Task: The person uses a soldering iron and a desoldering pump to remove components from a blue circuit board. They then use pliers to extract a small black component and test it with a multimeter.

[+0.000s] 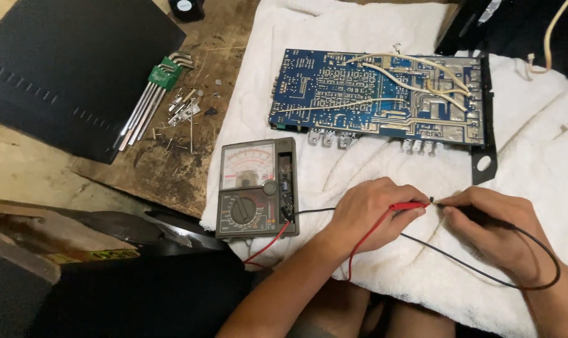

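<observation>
While the left hand pinches the red probe and the right hand grips the black probe, tips touching at five o'clock from the blue circuit board, both look light, stiff and best held by their insulated shafts; the trailing leads seem limp.

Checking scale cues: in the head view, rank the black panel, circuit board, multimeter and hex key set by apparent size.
1. Black panel, cut off by the frame
2. Circuit board
3. Multimeter
4. Hex key set
</observation>
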